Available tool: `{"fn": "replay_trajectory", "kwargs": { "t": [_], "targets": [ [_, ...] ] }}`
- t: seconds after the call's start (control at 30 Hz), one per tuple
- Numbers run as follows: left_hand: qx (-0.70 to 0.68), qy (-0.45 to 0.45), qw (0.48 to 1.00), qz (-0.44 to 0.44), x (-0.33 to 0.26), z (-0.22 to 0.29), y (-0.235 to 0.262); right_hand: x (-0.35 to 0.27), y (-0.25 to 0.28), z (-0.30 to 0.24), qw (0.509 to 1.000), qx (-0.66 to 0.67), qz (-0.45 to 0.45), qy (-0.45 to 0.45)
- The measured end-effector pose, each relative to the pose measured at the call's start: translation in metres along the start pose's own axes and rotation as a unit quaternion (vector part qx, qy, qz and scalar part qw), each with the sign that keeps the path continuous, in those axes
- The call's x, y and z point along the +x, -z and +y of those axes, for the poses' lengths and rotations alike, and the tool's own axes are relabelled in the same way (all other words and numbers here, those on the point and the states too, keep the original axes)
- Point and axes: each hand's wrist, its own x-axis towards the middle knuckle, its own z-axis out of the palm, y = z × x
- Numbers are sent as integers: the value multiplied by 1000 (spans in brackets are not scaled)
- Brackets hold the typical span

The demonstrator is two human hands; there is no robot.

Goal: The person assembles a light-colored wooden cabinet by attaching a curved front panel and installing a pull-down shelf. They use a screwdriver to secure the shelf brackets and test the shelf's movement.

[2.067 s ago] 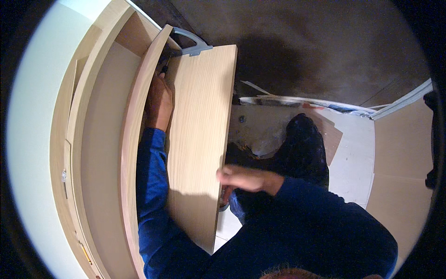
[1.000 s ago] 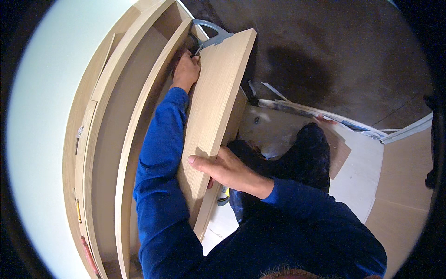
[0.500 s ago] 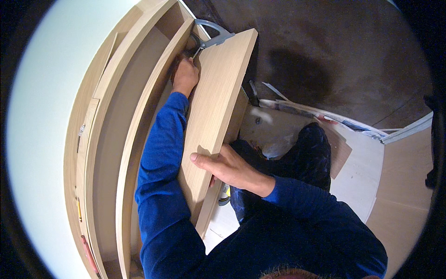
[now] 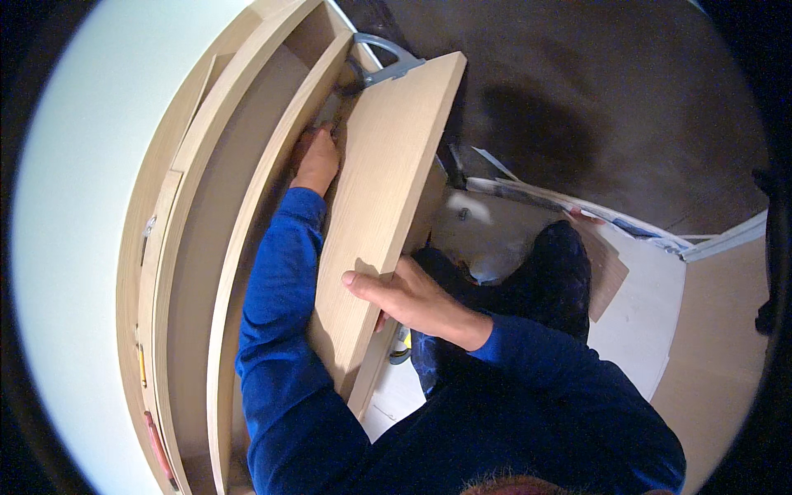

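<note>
A pale wood panel [image 4: 379, 165] stands tilted open at the front of a wooden shelf unit [image 4: 235, 231]. My right hand [image 4: 421, 304] grips the panel's edge, thumb on its upper face, the other fingers mostly out of sight underneath. Behind the panel, my left hand [image 4: 316, 159] reaches into the gap beside the unit's board. Its fingers are curled and partly hidden, so whatever they hold cannot be made out. Farther along that gap, a grey curved bracket [image 4: 404, 66] joins the panel's far end to the unit, a short way beyond my left hand.
Along the unit's left edge lie a yellow pencil [image 4: 142, 365] and a red-handled tool [image 4: 157, 445]. My bent knees [image 4: 544, 289] are right of the panel. White sheeting [image 4: 631, 305] covers part of the floor, with thin strips [image 4: 577, 206] along its far edge. A pale wooden surface [image 4: 718, 346] is at the right.
My left hand has drawn back from the bracket, toward me along the gap. A thin metal piece seen by its fingers no longer shows. My right hand keeps its grip on the panel.
</note>
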Motion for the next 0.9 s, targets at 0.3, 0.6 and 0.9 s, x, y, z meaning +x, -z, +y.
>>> {"fn": "replay_trajectory", "kwargs": {
  "t": [0.3,0.6,0.9],
  "targets": [
    [7,16,999,48,-30,3,15,3,2,-4,999,-18,-10,-37],
    [-346,-60,936,38,23,17,-8,2,-3,-4,1000,2,22,-8],
    [-20,-108,987,-118,94,-24,-76,2,-1,-4,1000,-5,11,-22]
  ]
}}
